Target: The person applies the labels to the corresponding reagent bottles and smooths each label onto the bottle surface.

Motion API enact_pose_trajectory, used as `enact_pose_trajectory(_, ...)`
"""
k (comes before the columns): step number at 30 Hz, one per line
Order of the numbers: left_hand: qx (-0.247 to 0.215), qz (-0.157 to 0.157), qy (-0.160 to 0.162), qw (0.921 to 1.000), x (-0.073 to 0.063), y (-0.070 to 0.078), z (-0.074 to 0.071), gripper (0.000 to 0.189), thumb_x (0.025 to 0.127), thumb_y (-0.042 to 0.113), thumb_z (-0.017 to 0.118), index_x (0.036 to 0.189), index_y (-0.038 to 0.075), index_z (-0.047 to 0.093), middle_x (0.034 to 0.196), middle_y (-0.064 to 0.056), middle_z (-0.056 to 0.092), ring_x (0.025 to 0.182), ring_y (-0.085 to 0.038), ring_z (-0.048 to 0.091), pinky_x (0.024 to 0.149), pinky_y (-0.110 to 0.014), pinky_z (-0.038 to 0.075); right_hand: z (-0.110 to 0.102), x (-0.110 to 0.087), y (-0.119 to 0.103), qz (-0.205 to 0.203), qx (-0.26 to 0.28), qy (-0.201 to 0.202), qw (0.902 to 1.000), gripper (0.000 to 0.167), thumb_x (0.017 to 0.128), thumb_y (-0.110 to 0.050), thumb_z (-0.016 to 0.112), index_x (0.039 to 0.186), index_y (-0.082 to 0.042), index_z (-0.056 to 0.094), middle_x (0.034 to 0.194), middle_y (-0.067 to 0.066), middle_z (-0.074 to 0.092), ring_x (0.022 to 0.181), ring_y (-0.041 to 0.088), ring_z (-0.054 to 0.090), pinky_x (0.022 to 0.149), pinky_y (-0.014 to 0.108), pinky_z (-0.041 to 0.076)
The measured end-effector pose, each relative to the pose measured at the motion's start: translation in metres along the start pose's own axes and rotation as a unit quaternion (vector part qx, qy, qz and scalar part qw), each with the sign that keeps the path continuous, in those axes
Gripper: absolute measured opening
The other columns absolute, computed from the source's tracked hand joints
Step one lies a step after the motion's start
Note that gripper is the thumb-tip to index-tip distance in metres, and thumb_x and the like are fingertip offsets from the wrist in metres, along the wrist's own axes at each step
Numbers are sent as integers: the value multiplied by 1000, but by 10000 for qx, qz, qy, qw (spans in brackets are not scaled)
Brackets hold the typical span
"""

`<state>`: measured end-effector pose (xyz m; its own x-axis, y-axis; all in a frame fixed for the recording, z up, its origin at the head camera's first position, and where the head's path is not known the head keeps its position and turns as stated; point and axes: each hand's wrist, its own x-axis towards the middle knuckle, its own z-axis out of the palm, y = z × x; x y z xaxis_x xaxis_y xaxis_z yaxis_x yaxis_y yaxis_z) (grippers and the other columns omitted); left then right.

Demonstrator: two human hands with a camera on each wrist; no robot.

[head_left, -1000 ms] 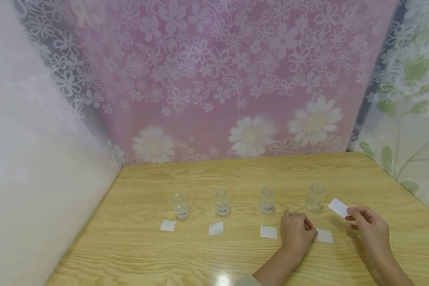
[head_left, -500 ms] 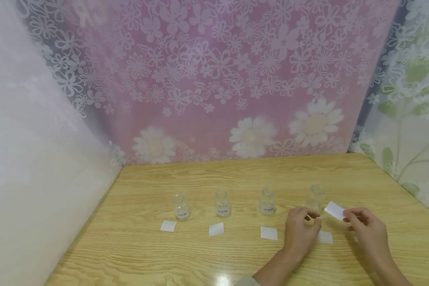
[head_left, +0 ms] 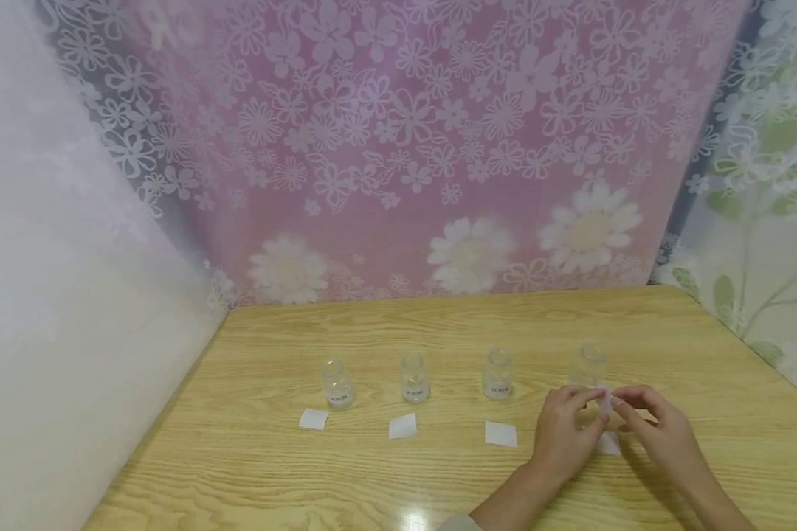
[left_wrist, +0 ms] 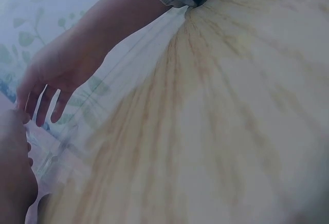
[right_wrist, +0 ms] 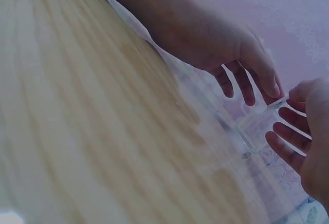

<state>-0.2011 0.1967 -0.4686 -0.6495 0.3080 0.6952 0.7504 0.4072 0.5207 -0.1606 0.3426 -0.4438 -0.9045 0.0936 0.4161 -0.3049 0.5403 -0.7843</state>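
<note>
In the head view a small white label (head_left: 606, 403) is held upright between my hands. My left hand (head_left: 561, 434) pinches its left side with thumb and index finger, and my right hand (head_left: 661, 434) grips the right side with its fingertips. Faint print shows on the label (right_wrist: 276, 104) in the right wrist view. Just behind my fingers stands a clear glass bottle (head_left: 592, 363), its lower part hidden by them. Below the hands a white paper piece (head_left: 609, 444) lies on the wooden table (head_left: 372, 487), partly covered by the left hand.
Three more clear bottles stand in a row to the left: one bottle (head_left: 497, 369), another (head_left: 415, 372) and the leftmost (head_left: 336, 380), each with a printed label low down. In front of them lie white paper pieces (head_left: 501, 434). A flowered pink curtain (head_left: 398, 184) hangs behind the table.
My left hand has lifted from the paper piece on the table and moved right to the label. My right hand has brought the label left, turning it edge-on to the head view.
</note>
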Motion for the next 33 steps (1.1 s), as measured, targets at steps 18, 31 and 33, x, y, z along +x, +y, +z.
enact_pose_trajectory(18, -2782, -2042, -263, 9382, 4, 9, -5, 23, 94, 24, 52, 105, 11, 67, 98, 14, 59, 82, 3, 50, 69, -15, 42, -1, 1, 1, 98, 149, -18, 9998, 24, 95, -9, 50, 111, 9, 51, 99, -19, 55, 82, 0, 54, 58, 24, 51)
enact_pose_trajectory(31, -2549, -1718, 326, 9510, 5, 8, -5, 19, 90, 16, 59, 104, 5, 67, 93, 8, 54, 76, 4, 46, 64, -15, 45, -1, 1, 3, 303, 88, 329, 9990, 18, 92, -10, 57, 99, 7, 56, 97, -25, 51, 75, 1, 56, 56, 22, 51)
enact_pose_trajectory(33, -2546, -1648, 415, 9520, 5, 7, -4, 19, 88, 12, 61, 105, 5, 65, 89, 8, 54, 74, 3, 48, 63, -15, 45, -1, 1, 3, 279, 103, 319, 9990, 18, 92, -9, 57, 99, 7, 56, 99, -24, 51, 77, -1, 54, 57, 22, 51)
